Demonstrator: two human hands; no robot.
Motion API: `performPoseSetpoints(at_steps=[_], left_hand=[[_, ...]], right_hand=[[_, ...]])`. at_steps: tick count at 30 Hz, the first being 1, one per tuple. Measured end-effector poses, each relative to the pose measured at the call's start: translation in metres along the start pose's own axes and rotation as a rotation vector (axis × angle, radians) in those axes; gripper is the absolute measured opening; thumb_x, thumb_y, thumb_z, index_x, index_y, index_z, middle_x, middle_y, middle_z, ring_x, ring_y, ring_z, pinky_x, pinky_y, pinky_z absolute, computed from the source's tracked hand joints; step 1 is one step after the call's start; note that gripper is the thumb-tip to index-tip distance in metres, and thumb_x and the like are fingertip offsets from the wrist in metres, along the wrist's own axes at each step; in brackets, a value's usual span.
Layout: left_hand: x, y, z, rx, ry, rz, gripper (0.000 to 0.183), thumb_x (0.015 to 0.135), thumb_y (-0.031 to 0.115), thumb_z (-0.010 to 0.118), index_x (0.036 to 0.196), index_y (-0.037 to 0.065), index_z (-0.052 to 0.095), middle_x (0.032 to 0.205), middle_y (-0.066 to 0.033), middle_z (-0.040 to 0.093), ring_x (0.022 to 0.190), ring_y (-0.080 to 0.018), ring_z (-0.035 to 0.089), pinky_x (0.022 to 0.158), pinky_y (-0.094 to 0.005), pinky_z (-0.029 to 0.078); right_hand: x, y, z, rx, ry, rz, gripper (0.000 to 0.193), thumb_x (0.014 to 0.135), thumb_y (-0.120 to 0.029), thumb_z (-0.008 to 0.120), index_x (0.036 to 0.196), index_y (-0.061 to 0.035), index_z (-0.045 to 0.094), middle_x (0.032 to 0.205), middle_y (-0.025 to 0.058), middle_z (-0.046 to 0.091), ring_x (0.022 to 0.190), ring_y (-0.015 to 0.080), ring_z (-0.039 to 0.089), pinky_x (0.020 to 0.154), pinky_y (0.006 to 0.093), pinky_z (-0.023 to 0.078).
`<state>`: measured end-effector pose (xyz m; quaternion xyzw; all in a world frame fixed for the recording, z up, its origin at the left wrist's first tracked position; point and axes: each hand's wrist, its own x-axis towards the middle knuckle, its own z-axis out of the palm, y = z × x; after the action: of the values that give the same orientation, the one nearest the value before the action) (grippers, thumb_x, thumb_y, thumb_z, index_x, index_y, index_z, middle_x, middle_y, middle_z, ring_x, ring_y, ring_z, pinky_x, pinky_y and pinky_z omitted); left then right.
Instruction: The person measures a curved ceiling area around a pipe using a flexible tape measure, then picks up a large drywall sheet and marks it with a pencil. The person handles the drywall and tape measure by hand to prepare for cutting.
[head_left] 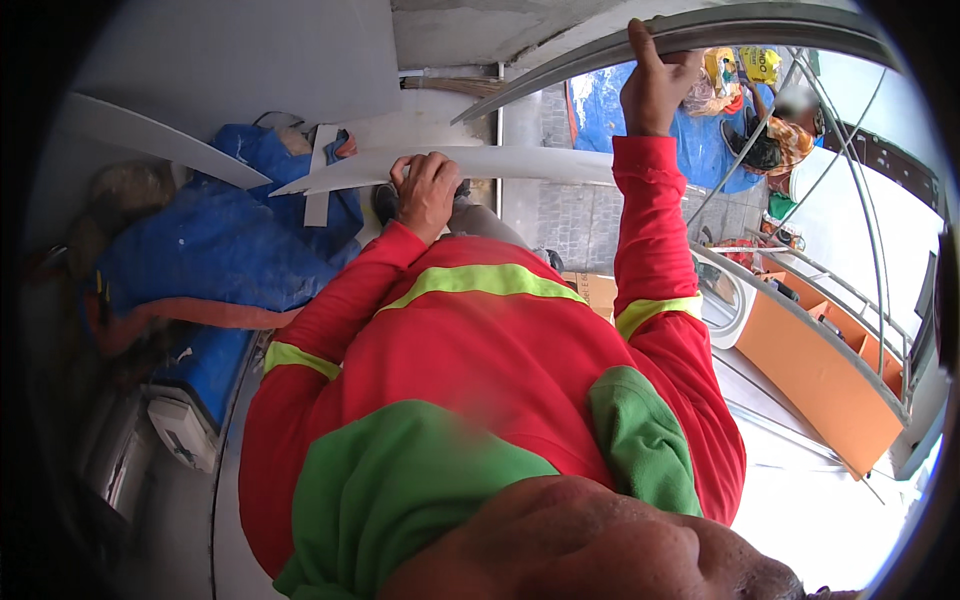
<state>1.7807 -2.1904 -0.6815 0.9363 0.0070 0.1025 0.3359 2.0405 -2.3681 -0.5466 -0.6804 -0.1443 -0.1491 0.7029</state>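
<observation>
My left hand [428, 192] is in front of my waist, fingers curled over the edge of a long, narrow white panel [530, 163]. The panel looks curved and runs sideways across my front, its left end tapering to a point. Higher up on the right, my right hand [655, 85] is raised and closed around a long grey metal rail [780, 18]. Its thumb presses along the rail, while the other fingers are partly hidden behind it. The rail curves across the top of the view. Both forearms are in red sleeves with yellow-green bands.
A blue tarp [220, 240] is heaped at the left, near another white panel [170, 145]. On the right stand an orange open-topped box [810, 370] and thin metal scaffold bars [850, 150]. A person [785, 140] sits by a second blue tarp [715, 150] at the upper right.
</observation>
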Motion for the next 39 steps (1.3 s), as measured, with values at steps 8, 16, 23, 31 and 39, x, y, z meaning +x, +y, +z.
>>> performPoseSetpoints(at_steps=[8,16,23,31,39], left_hand=[[0.061,-0.036,0.004,0.084,0.026,0.032,0.015,0.088,0.018,0.072,0.1,0.014,0.064,0.102,-0.0031,0.058,0.101,-0.0258,0.058,0.092,-0.0449,0.038],[0.141,-0.061,0.014,0.18,0.019,0.091,0.014,0.093,0.022,0.068,0.101,0.012,0.064,0.098,-0.0057,0.064,0.097,-0.0283,0.063,0.084,-0.0446,0.042],[0.19,-0.075,0.027,0.305,-0.104,-0.049,0.025,0.1,0.037,0.061,0.103,0.013,0.067,0.095,-0.0072,0.07,0.096,-0.0297,0.066,0.083,-0.0478,0.042],[0.206,-0.124,0.021,0.274,-0.016,-0.175,0.031,0.102,0.042,0.058,0.101,0.012,0.067,0.096,-0.0082,0.072,0.097,-0.0294,0.067,0.085,-0.0461,0.037],[0.169,-0.11,0.027,0.254,0.122,-0.184,0.027,0.1,0.038,0.061,0.092,0.013,0.065,0.089,-0.005,0.069,0.092,-0.0248,0.063,0.089,-0.0459,0.031]], right_hand=[[-0.033,0.164,0.031,-0.104,-0.127,0.31,0.062,0.079,-0.008,0.084,0.129,0.0014,0.048,0.117,0.0172,0.067,0.108,0.0247,0.066,0.095,0.0367,0.051],[0.008,0.223,0.045,-0.753,-0.371,0.505,0.084,0.069,-0.057,0.089,0.12,0.0066,0.067,0.104,0.0224,0.075,0.101,0.0345,0.073,0.085,0.0416,0.057],[0.059,0.241,0.045,-0.756,-0.596,0.817,0.096,0.06,-0.06,0.095,0.119,0.0088,0.064,0.1,0.0208,0.074,0.096,0.0307,0.073,0.084,0.0404,0.057],[0.064,0.185,0.054,-0.582,-0.348,0.246,0.053,0.101,-0.053,0.058,0.112,-0.0013,0.068,0.086,0.0246,0.07,0.085,0.041,0.07,0.08,0.0454,0.053],[0.048,0.176,0.08,-0.691,-0.486,0.238,0.06,0.103,-0.057,0.051,0.103,0.0006,0.067,0.094,0.0335,0.068,0.096,0.0554,0.062,0.084,0.0582,0.048]])
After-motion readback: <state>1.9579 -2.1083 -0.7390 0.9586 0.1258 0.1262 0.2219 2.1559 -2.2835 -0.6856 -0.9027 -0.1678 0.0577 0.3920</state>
